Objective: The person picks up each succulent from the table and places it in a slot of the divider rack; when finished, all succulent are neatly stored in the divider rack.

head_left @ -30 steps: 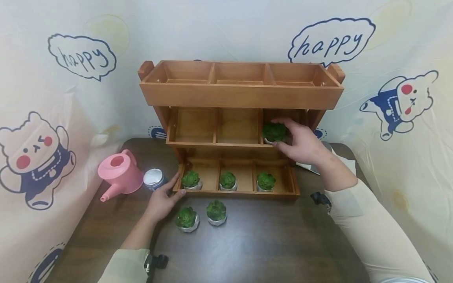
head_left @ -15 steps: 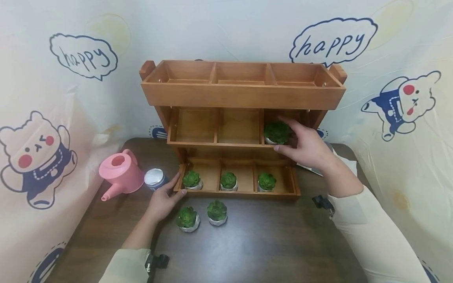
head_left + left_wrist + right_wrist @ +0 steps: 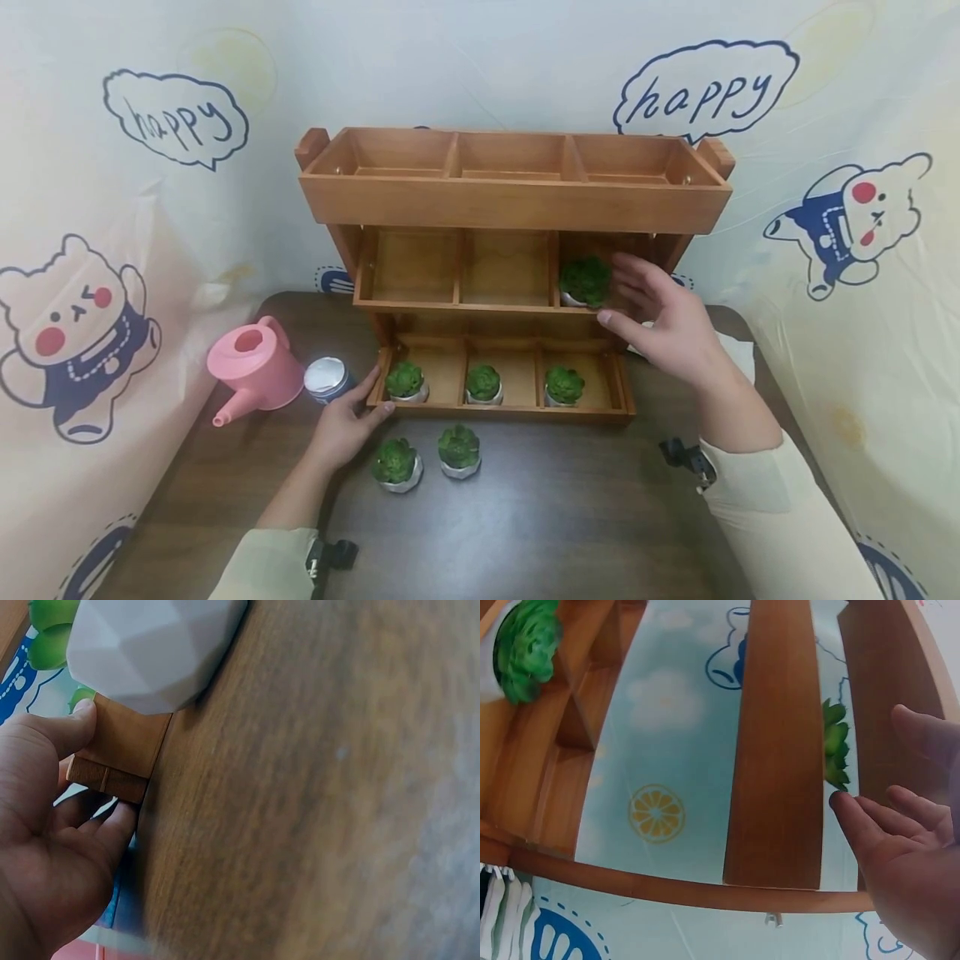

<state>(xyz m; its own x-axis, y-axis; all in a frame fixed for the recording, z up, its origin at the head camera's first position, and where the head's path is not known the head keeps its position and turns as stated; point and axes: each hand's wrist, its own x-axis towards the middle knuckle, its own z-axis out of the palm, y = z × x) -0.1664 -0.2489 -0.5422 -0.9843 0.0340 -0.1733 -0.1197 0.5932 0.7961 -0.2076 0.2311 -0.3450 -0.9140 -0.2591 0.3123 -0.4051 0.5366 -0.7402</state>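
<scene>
A three-tier wooden planter shelf (image 3: 513, 204) stands on the table, each tier split into three compartments. My left hand (image 3: 345, 429) grips the front left corner of its bottom tier; the left wrist view shows thumb and fingers on either side of the wooden corner (image 3: 124, 739). In the right compartment of the middle tier sits a potted succulent (image 3: 587, 281). My right hand (image 3: 671, 329) is just right of that plant, fingers apart and holding nothing. The bottom tier carries a succulent in each compartment, such as the middle one (image 3: 483, 383).
Two more potted succulents, a left one (image 3: 397, 465) and a right one (image 3: 459, 452), stand on the table (image 3: 540, 517) before the shelf. On the left are a pink watering can (image 3: 258, 367) and a blue-and-white tin (image 3: 327, 379). White paper (image 3: 738, 354) lies behind my right hand.
My right hand has let go of the succulent in the middle tier and drawn back to the right. The plant stays in the right compartment. My left hand has not moved.
</scene>
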